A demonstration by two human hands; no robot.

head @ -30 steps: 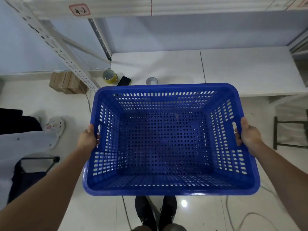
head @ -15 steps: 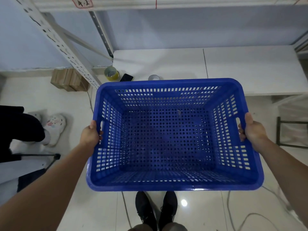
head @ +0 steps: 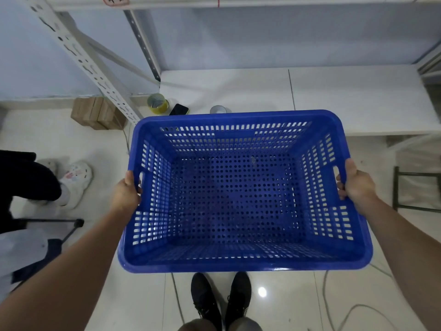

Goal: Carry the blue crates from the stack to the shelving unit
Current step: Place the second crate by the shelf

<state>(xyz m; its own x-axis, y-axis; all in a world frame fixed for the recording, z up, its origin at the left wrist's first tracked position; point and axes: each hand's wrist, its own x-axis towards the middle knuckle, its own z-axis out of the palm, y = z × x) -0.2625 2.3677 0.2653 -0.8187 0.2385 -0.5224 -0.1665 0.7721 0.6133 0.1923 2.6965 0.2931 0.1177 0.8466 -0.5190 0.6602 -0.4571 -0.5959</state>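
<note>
**Hands hold crate at the shelf**

Left hand [head: 126,192] and right hand [head: 357,185] are closed on the side handles of the empty, perforated blue plastic crate [head: 241,197], held above the floor, its far rim overlapping the white lower shelf [head: 334,96]. Carrying looks nearly finished; setting down remains.

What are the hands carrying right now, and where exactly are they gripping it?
An empty blue crate, held in the air by both hands: left hand at the handle slot on its left side wall, right hand at the slot on its right side wall.
</note>
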